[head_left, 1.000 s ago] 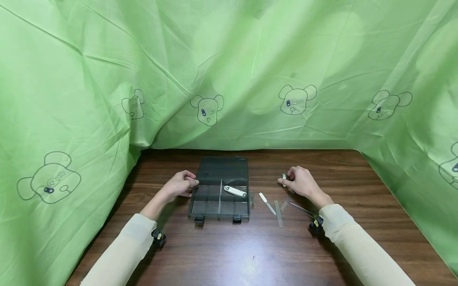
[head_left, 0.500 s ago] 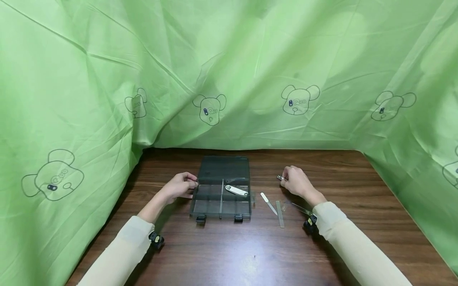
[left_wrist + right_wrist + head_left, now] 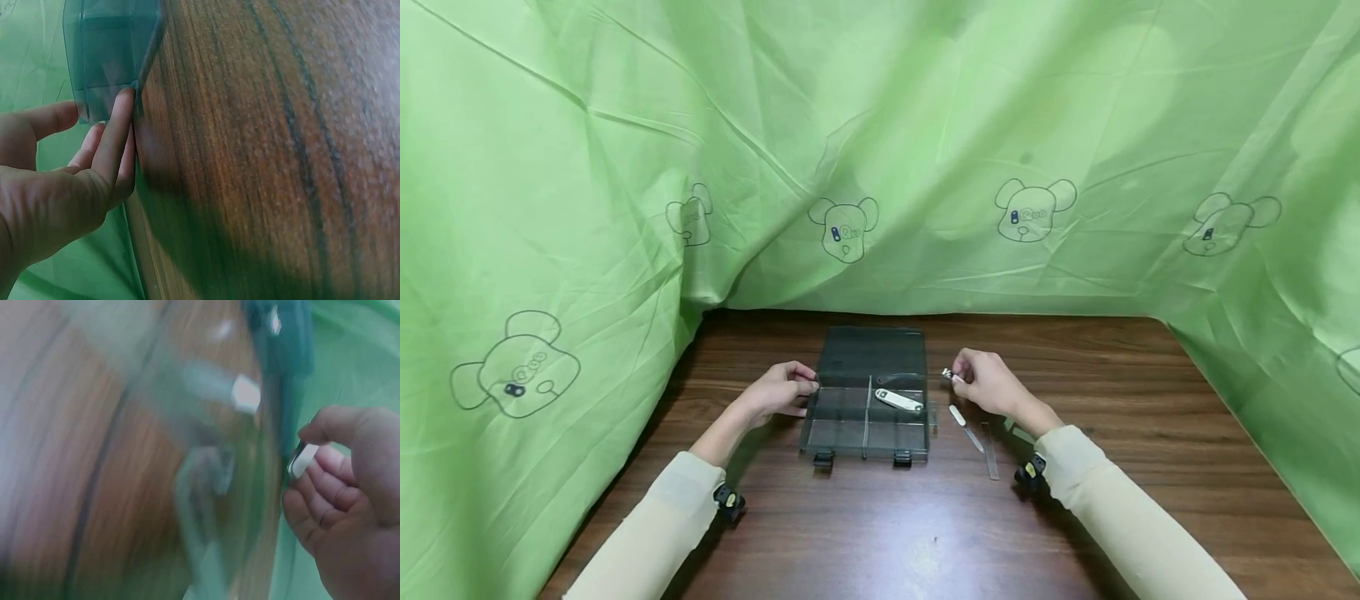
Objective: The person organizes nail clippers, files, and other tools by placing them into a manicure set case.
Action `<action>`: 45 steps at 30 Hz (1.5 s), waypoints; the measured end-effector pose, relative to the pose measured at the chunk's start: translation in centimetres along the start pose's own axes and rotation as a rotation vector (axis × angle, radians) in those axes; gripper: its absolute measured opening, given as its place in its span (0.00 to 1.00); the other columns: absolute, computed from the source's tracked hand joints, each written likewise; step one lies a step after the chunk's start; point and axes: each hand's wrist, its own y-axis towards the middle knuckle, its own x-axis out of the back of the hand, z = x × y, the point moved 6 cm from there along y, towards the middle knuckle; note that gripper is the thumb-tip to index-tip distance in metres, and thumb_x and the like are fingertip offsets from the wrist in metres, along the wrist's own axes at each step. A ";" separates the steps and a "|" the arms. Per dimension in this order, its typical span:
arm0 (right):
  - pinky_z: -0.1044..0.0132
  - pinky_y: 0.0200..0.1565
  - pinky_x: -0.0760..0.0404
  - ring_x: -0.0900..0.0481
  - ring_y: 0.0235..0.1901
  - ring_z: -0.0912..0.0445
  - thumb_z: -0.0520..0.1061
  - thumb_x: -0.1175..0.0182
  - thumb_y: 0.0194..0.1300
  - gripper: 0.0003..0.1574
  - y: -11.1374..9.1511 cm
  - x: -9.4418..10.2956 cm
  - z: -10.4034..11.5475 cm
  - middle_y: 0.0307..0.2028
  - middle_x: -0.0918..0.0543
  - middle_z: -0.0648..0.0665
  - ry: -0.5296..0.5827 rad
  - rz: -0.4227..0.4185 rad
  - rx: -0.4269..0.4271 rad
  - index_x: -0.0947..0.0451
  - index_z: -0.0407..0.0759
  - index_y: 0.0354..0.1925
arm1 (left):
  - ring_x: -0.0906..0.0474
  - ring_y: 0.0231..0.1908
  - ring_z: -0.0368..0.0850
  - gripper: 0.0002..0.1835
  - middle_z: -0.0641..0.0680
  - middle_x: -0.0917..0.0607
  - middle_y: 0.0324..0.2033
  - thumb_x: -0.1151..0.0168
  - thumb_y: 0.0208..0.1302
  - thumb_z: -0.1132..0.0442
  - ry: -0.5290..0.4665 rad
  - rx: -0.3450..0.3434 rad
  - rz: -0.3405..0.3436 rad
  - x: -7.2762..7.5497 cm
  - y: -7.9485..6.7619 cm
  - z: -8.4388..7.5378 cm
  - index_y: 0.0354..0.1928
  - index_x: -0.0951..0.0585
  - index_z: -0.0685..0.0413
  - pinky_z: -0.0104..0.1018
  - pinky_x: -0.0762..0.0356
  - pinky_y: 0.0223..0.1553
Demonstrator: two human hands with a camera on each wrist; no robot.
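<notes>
My left hand point(image 3: 773, 390) holds the left edge of a dark see-through compartment box point(image 3: 835, 433), lid laid back. In the left wrist view its fingers and thumb meet the corner of the box point(image 3: 103, 59). A large nail clipper point(image 3: 898, 401) lies in the back right compartment. To the right of the box, my right hand point(image 3: 992, 385) pinches a small shiny nail clipper point(image 3: 947, 374) above the table. The right wrist view shows this clipper point(image 3: 303, 461) between thumb and fingers; the rest of that view is blurred.
A white-handled nail file point(image 3: 966, 428) and a flat clear strip point(image 3: 991, 454) lie on the wooden table point(image 3: 850, 533) right of the box. A clear piece point(image 3: 933, 417) sits at the box's right side. Green curtain point(image 3: 925, 167) encloses the back and sides.
My right hand has moved left toward the box, carrying the small nail clipper. The left hand stays on the box edge. Things under the right wrist are now partly covered.
</notes>
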 end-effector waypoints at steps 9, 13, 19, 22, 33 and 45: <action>0.67 0.32 0.20 0.22 0.28 0.61 0.35 0.31 0.63 0.07 2.5 -2.1 6.8 0.27 0.20 0.53 0.079 0.008 0.178 0.21 0.43 0.37 | 0.20 0.55 0.55 0.18 0.66 0.21 0.58 0.40 0.78 0.65 -0.012 -0.003 0.004 -0.2 0.1 -0.1 0.63 0.28 0.67 0.44 0.10 0.44; 0.66 0.33 0.20 0.23 0.29 0.60 0.35 0.32 0.63 0.07 3.4 -3.3 8.3 0.29 0.20 0.52 0.048 0.026 0.213 0.21 0.42 0.37 | 0.20 0.56 0.56 0.18 0.66 0.21 0.58 0.39 0.78 0.66 -0.017 -0.003 0.003 -0.2 0.2 0.0 0.62 0.28 0.67 0.44 0.10 0.44; 0.64 0.40 0.17 0.20 0.36 0.56 0.35 0.30 0.64 0.08 3.6 -4.0 8.5 0.35 0.18 0.48 -0.015 0.048 0.231 0.19 0.38 0.40 | 0.20 0.56 0.56 0.19 0.66 0.22 0.58 0.40 0.79 0.64 -0.011 -0.014 0.017 -0.4 0.3 0.0 0.64 0.29 0.68 0.45 0.10 0.45; 0.61 0.43 0.16 0.19 0.38 0.54 0.35 0.27 0.63 0.11 3.2 -3.2 8.1 0.38 0.17 0.45 -0.031 0.030 0.232 0.18 0.36 0.43 | 0.20 0.56 0.56 0.20 0.66 0.22 0.58 0.40 0.79 0.64 -0.012 -0.016 0.020 -0.4 0.3 0.0 0.64 0.29 0.68 0.45 0.11 0.45; 0.60 0.42 0.15 0.19 0.37 0.54 0.37 0.25 0.62 0.12 -0.6 -0.4 4.2 0.36 0.17 0.47 -0.089 0.076 0.170 0.17 0.37 0.42 | 0.21 0.58 0.58 0.20 0.67 0.23 0.59 0.41 0.79 0.65 -0.007 -0.012 0.015 -0.1 -0.4 -0.2 0.65 0.30 0.69 0.46 0.11 0.46; 0.62 0.40 0.17 0.19 0.36 0.54 0.39 0.25 0.62 0.10 -3.9 -1.7 1.5 0.35 0.20 0.48 -0.095 0.117 0.139 0.16 0.40 0.41 | 0.21 0.58 0.57 0.20 0.68 0.23 0.60 0.41 0.80 0.65 -0.016 -0.010 0.012 -0.1 -0.3 0.0 0.65 0.30 0.69 0.45 0.11 0.45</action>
